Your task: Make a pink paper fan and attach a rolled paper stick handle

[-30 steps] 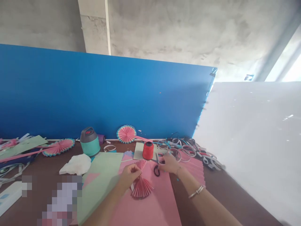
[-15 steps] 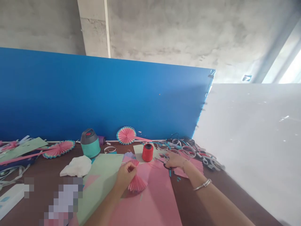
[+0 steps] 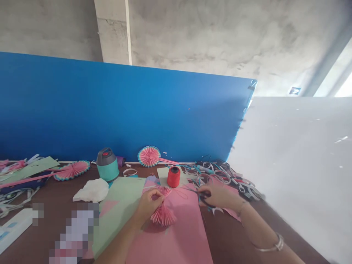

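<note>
My left hand (image 3: 150,203) is closed, pinching a pink pleated paper fan (image 3: 164,215) at its narrow waist, so the folds flare out above and below. My right hand (image 3: 213,196) is closed round the dark handles of a pair of scissors (image 3: 204,198); their blades point left toward the fan and stay apart from it. Behind them stands a spool of red thread (image 3: 173,177), with a loose strand of red thread (image 3: 181,193) lying on the pink paper sheet (image 3: 176,242).
A green sheet (image 3: 121,205) lies at left beside white tissue (image 3: 92,190) and a teal container with a dark lid (image 3: 107,170). Finished round fans (image 3: 149,156) rest at the back. Tangled straps and cables (image 3: 228,176) fill the right rear, before a blue partition (image 3: 123,110).
My right hand has drawn the scissors up from the clutter at right and turned, its wrist moving right. My left hand still pinches the fan, slightly shifted to the right.
</note>
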{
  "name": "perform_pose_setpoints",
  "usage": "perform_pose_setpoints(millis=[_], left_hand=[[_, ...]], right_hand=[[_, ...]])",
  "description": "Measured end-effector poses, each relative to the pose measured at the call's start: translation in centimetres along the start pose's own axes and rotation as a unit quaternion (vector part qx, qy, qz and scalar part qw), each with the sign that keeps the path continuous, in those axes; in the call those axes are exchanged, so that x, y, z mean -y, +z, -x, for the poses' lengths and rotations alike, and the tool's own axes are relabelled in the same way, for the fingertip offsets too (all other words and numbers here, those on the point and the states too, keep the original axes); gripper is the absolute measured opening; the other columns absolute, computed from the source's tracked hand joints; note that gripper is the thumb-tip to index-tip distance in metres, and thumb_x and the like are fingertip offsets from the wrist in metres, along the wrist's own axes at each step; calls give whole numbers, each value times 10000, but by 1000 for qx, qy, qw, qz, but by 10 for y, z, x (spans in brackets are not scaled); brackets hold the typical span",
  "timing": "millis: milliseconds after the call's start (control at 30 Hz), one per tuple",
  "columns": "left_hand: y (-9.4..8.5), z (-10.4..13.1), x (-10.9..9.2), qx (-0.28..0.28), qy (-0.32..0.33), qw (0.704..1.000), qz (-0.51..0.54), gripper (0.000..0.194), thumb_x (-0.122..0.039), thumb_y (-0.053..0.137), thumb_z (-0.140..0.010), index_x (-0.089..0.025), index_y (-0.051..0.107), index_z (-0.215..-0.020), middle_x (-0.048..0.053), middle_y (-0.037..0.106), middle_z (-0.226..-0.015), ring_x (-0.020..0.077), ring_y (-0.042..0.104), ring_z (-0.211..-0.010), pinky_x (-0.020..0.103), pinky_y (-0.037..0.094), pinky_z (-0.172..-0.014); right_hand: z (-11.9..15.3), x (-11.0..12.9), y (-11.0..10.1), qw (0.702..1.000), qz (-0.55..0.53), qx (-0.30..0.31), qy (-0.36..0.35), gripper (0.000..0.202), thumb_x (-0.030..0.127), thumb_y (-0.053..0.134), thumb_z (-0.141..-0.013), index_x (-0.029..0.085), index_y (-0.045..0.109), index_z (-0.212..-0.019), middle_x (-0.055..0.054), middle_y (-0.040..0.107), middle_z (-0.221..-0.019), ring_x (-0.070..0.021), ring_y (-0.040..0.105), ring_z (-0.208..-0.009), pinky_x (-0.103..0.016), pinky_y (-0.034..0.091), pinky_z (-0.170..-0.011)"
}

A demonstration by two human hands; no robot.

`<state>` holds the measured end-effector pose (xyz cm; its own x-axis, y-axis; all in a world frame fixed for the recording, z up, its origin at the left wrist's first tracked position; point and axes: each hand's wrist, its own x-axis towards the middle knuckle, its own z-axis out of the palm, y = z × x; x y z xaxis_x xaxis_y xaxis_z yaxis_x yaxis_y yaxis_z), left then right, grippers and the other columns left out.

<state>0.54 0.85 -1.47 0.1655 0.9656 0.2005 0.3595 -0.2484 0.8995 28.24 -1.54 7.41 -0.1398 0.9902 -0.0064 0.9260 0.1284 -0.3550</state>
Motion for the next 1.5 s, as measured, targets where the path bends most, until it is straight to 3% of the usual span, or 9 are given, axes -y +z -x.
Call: perform_pose_setpoints(millis=[67, 100, 200, 333, 733, 933, 1200, 1500], left_hand=[[2, 1, 1, 9, -10, 1000, 14, 140, -279, 541, -696, -181, 611, -625, 31, 663, -702, 194, 607, -731, 293, 459, -709], [3, 2, 2, 12, -16, 1000, 18, 148, -289, 539, -699, -179, 607, -627, 29, 658, -688, 191, 606, -708, 290, 464, -685], [5, 3, 5, 17, -30, 999, 20, 175, -331, 549, -699, -180, 609, -635, 17, 644, -641, 179, 598, -631, 275, 466, -602], [5, 1, 8, 24, -45, 998, 30, 206, -370, 558, -701, -178, 621, -661, 18, 649, -634, 171, 600, -601, 257, 456, -550], [9, 0, 13, 81, -79, 990, 82, 204, -362, 581, -683, -158, 597, -673, 16, 658, -613, 165, 626, -570, 268, 480, -547], [7, -2, 11, 77, -66, 992, 73, 167, -323, 587, -668, -159, 608, -644, 19, 662, -636, 175, 627, -635, 269, 475, -593], [7, -2, 12, 70, -46, 995, 59, 133, -284, 583, -664, -160, 622, -636, 14, 665, -654, 179, 626, -674, 282, 473, -661], [6, -3, 11, 66, -46, 995, 62, 118, -269, 587, -656, -161, 624, -628, 20, 669, -656, 186, 631, -677, 279, 480, -653]], right_hand=[[9, 19, 16, 991, -50, 94, -77, 144, 228, 609, -660, 230, 689, -779, 5, 646, -697, -142, 530, -631, -212, 323, -542], [11, 26, 24, 987, -61, 108, -99, 146, 200, 569, -679, 227, 684, -764, 10, 641, -684, -132, 512, -613, -212, 298, -527], [13, 40, 43, 985, -25, 98, -139, 158, 139, 522, -674, 216, 657, -648, 16, 612, -611, -125, 463, -580, -231, 230, -513], [7, 39, 54, 985, 24, 78, -152, 148, 156, 532, -660, 219, 665, -663, -2, 637, -640, -143, 479, -612, -239, 218, -533], [-8, 54, 52, 974, 55, 93, -198, 175, 178, 552, -655, 241, 701, -723, -3, 682, -694, -163, 549, -662, -246, 234, -537], [-18, 61, 51, 965, 106, 115, -212, 218, 217, 563, -672, 247, 718, -821, -24, 713, -790, -194, 599, -751, -238, 302, -562], [-23, 64, 52, 957, 134, 145, -211, 251, 276, 542, -678, 250, 706, -865, -26, 710, -784, -193, 602, -718, -244, 322, -555], [-23, 67, 49, 959, 120, 143, -216, 180, 242, 551, -649, 230, 698, -751, -9, 668, -665, -156, 539, -609, -238, 260, -503]])
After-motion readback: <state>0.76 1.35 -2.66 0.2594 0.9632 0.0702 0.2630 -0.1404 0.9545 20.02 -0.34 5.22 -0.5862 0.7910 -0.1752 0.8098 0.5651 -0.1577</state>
